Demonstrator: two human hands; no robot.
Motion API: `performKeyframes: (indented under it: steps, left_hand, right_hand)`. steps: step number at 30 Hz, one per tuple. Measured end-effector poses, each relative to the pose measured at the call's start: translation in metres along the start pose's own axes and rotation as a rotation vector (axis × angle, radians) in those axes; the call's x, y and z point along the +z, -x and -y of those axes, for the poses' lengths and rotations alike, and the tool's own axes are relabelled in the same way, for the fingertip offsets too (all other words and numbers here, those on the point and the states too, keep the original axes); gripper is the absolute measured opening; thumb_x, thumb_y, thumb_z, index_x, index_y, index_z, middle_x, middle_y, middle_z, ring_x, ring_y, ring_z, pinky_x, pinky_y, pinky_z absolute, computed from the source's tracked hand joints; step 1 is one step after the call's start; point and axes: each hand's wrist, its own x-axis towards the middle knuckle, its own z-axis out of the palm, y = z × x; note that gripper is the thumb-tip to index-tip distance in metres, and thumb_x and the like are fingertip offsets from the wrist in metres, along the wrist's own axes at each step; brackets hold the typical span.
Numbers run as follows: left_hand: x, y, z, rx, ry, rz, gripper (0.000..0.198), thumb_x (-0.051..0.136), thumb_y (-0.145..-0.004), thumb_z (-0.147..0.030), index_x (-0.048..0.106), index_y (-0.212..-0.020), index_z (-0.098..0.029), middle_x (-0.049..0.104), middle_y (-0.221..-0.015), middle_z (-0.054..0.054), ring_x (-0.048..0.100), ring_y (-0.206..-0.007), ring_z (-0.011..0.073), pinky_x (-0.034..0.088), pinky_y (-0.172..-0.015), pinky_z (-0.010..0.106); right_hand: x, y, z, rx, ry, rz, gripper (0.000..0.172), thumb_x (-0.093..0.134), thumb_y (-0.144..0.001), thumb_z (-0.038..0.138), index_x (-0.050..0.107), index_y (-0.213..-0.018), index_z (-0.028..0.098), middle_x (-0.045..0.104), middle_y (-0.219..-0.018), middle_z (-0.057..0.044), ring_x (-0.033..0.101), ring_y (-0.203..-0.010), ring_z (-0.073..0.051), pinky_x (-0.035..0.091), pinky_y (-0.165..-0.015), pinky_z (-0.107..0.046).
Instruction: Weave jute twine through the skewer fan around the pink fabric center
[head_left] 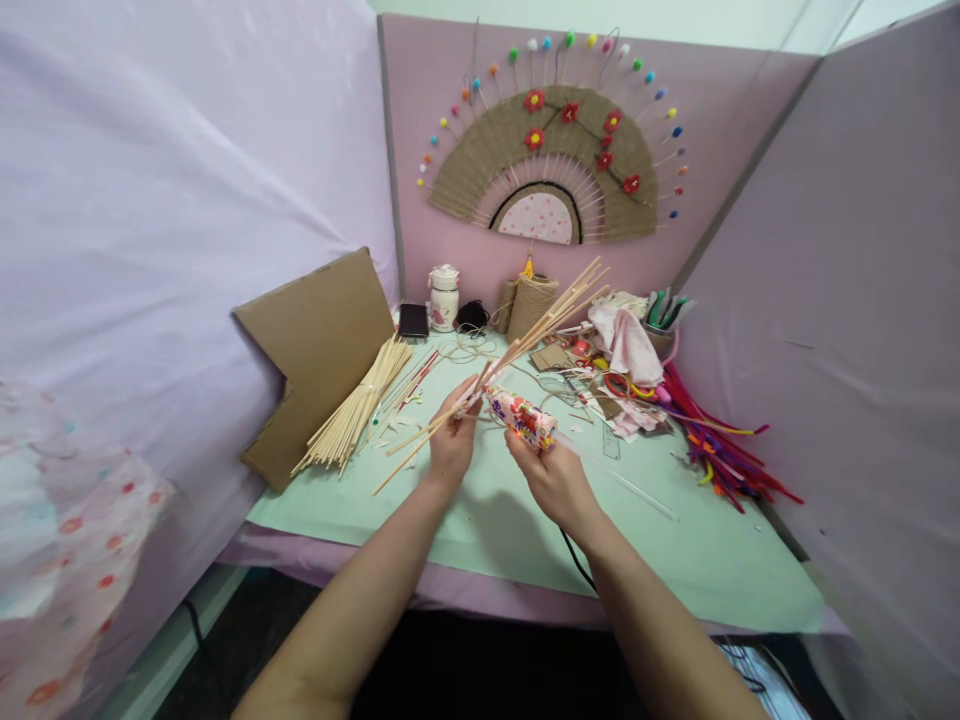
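Observation:
My left hand (454, 440) is closed around a bundle of thin wooden sticks (551, 318), which slants up to the right, with a few ends poking out at lower left. A pale patterned piece shows at the grip, partly hidden by my fingers. In my right hand (555, 475) is a hot glue gun (523, 415) with a colourful patterned cover. From its back end a long clear glue stick (622, 483) sticks out to the lower right. The gun's nozzle is close to the sticks by my left fingers; I cannot tell whether it touches them.
Loose sticks (352, 405) lie in a pile beside a folded cardboard sheet (319, 345). A twine spool (532, 308) and a white jar (444, 300) stand behind. Fabric scraps (626, 345) and pipe cleaners (724, 450) crowd the right. A decorated fan (555, 150) hangs on the back wall.

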Motion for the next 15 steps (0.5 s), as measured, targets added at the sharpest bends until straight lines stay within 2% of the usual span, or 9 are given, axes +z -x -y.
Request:
performKeyframes:
  steps: [8, 15]
  left_hand:
    - [0.0039, -0.0011, -0.0077, 0.033, 0.001, -0.020, 0.040, 0.066, -0.082, -0.046, 0.069, -0.111, -0.018, 0.069, -0.119, 0.011, 0.063, -0.113, 0.0253, 0.047, -0.103, 0.041]
    - [0.0033, -0.0010, -0.0012, -0.031, 0.063, -0.037, 0.041, 0.069, -0.080, -0.045, 0.068, -0.111, -0.018, 0.069, -0.118, 0.011, 0.062, -0.114, 0.0269, 0.047, -0.102, 0.043]
  right_hand:
    - [-0.0021, -0.0013, 0.0008, 0.023, 0.026, -0.007, 0.031, 0.044, -0.089, 0.047, 0.055, -0.078, 0.021, 0.049, -0.059, 0.001, 0.047, -0.060, -0.016, 0.038, -0.056, -0.026]
    - [-0.0040, -0.0040, -0.0004, 0.043, 0.039, -0.021, 0.033, 0.044, -0.089, 0.049, 0.056, -0.076, 0.021, 0.048, -0.057, 0.001, 0.048, -0.058, -0.017, 0.038, -0.056, -0.027]
